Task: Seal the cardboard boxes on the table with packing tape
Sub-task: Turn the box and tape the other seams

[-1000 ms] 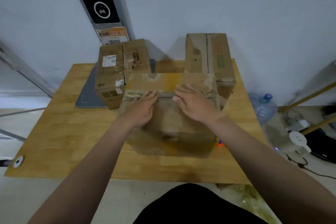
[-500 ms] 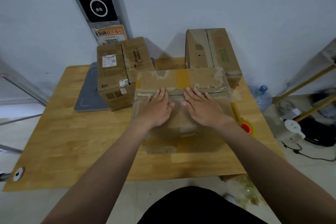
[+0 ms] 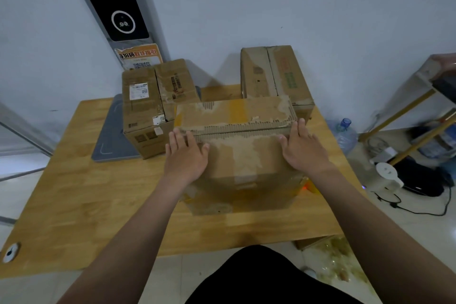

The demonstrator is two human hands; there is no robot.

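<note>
A pale wall [image 3: 320,20] stands beyond both hands, and a light tiled floor [image 3: 14,192] lies to either side. The wooden desk [image 3: 86,192] runs under the forearms and out to the left. The front box [image 3: 246,173] sits on it directly beneath the hands, flaps folded down, their torn edges meeting in a seam by the fingertips. The left hand [image 3: 185,155] and right hand [image 3: 302,148] lie flat and open on the near flap, fingers straight, one at each end of the seam. Beyond the left hand stands a second box [image 3: 148,111] on a grey mat [image 3: 111,138]; beyond the right, a third box [image 3: 276,74] against the wall. A dark panel [image 3: 116,2] leans above the left hand. A water bottle [image 3: 345,133] stands on the floor right of the right hand.
</note>
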